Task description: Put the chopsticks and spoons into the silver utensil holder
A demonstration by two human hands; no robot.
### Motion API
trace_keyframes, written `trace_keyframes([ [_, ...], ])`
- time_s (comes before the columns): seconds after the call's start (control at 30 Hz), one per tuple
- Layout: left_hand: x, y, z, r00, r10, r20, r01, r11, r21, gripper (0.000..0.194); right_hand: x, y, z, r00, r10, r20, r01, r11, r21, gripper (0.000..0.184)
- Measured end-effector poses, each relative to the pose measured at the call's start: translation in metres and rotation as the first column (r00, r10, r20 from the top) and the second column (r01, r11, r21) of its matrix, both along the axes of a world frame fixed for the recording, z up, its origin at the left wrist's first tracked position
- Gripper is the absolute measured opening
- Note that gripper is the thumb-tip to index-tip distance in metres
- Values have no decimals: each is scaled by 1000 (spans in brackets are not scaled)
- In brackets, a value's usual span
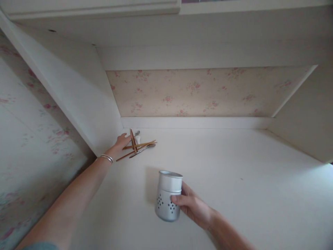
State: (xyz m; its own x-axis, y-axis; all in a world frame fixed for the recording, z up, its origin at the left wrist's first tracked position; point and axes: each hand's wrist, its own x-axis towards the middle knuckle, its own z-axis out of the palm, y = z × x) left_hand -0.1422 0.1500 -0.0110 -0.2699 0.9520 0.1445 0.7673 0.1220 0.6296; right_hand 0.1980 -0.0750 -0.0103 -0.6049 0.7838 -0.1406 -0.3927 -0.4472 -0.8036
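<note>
My right hand (195, 205) is wrapped round the side of a silver metal utensil holder (169, 198) with clusters of small holes. The holder is nearly upright, its mouth facing up, in front of me over the white surface. At the far left, my left hand (123, 141) reaches to a small pile, its fingers apart at the pile's left edge. Several wooden chopsticks (140, 145) lie crossed there, with a metal spoon (150, 146) along the front and another spoon (137, 133) behind. A small white object (137, 140) sits among them, partly covered.
The white surface (221, 194) is bounded by a left side panel (85, 86), a right side panel (304, 114) and a low back strip (197, 123). A white cabinet (182, 34) overhangs it. Flowered wallpaper (192, 92) covers the back.
</note>
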Motion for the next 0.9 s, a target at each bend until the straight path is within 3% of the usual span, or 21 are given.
trace_keyframes([
  [0.1, 0, -12, -8, 989, -113, -100, 117, 992, 36, 50, -3, 23, 0, 977, -175, 121, 169, 984, 54, 54],
  [0.23, 9, -36, -14, 912, -272, -307, 323, 938, 129, 39, -9, 82, -1, 872, -393, 291, 330, 912, 244, 57],
  [0.33, 17, -53, -18, 870, -289, -400, 377, 912, 162, 39, -17, 139, -2, 669, -621, 409, 453, 776, 438, 68],
  [0.4, 20, -62, -22, 864, -291, -412, 379, 913, 150, 39, -24, 175, -3, 533, -703, 471, 475, 709, 521, 73],
  [0.5, 22, -70, -30, 871, -280, -404, 346, 933, 99, 39, -37, 218, -4, 359, -771, 526, 427, 637, 642, 74],
  [0.57, 23, -73, -35, 866, -271, -420, 327, 943, 65, 42, -46, 239, -5, 287, -790, 541, 338, 612, 715, 72],
  [0.7, 28, -75, -39, 840, -234, -490, 288, 957, 37, 48, -67, 270, -9, 247, -791, 560, 244, 610, 754, 71],
  [0.9, 37, -69, -36, 845, -145, -514, 185, 982, 29, 51, -86, 293, -15, 290, -764, 577, 217, 639, 738, 74],
])
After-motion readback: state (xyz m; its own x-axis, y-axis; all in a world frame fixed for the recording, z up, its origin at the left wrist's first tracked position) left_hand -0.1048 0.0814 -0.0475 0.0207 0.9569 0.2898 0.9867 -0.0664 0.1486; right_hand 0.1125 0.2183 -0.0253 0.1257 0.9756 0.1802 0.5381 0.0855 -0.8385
